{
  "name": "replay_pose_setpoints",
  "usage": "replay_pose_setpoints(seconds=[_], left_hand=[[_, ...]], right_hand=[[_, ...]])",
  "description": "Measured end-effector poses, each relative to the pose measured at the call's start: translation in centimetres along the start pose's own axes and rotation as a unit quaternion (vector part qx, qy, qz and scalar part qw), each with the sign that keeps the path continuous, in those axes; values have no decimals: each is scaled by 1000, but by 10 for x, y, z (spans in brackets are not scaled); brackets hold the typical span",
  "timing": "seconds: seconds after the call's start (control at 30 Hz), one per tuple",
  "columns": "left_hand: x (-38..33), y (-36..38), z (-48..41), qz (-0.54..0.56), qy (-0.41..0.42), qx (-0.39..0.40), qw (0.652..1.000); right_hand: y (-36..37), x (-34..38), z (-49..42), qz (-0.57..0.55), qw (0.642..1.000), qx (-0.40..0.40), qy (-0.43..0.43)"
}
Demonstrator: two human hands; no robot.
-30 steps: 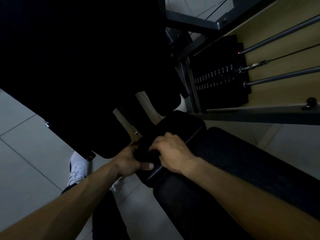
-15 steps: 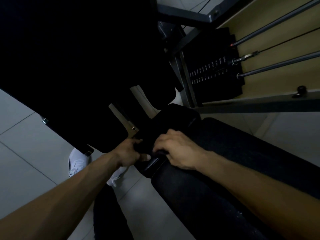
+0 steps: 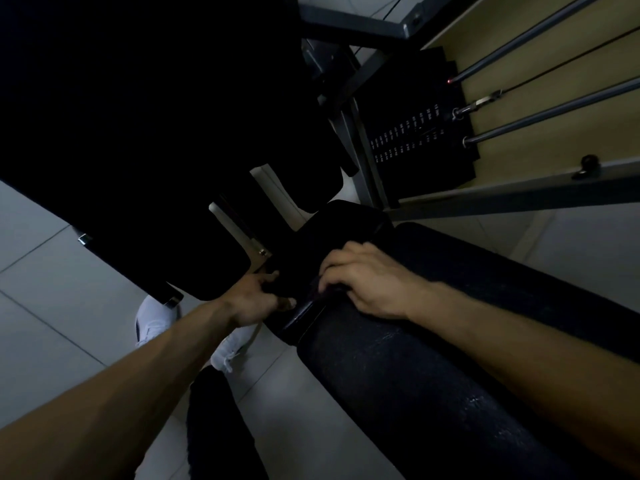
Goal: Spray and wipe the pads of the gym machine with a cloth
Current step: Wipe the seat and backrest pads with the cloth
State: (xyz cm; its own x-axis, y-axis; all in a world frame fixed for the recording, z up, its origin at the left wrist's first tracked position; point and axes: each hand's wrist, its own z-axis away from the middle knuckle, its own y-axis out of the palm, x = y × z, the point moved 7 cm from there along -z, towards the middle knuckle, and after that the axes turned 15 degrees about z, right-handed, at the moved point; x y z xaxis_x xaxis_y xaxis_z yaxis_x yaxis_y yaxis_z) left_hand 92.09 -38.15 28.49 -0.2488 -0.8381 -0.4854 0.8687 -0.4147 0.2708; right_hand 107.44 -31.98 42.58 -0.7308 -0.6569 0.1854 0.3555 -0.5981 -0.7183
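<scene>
Left hand (image 3: 254, 299) grips the small pad (image 3: 332, 237) by its edge. Right hand (image 3: 363, 285) curls at its seam with the long pad (image 3: 433, 393); a cloth cannot be made out. The long pad glistens, probably wiped already, with the small pad apparently in progress.

No word, brand or number can be read with certainty. Two rows of small white marks are printed on the dark face of the weight stack (image 3: 412, 140) of the gym machine (image 3: 519, 197), at about two o'clock in the view. They are set in short columns, one beside the next, but they are too small and blurred to be deciphered. Nothing legible is found on any other surface that is lit well enough to be judged.
</scene>
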Motion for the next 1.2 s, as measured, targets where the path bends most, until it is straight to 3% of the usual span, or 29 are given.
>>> replay_pose_setpoints(seconds=[0.13,0.3,0.5,0.77,0.93,1.2], left_hand=[[-2,1,4,-19,11,-31,999],[-21,21,21,-103,93,-31,990],[-22,17,27,-172,133,-28,976],[-22,18,27,-172,139,-32,975],[-20,19,26,-168,141,-33,975],[-15,13,32,-110,128,-13,986]], right_hand=[[-10,-44,2,44,990,-43,126],[-2,13,5,32,999,-3,25],[-34,-101,17,126,960,8,249],[-44,-142,2,66,897,148,412],[-50,-121,-18,172,890,163,388],[-44,-58,-5,217,939,21,267]])
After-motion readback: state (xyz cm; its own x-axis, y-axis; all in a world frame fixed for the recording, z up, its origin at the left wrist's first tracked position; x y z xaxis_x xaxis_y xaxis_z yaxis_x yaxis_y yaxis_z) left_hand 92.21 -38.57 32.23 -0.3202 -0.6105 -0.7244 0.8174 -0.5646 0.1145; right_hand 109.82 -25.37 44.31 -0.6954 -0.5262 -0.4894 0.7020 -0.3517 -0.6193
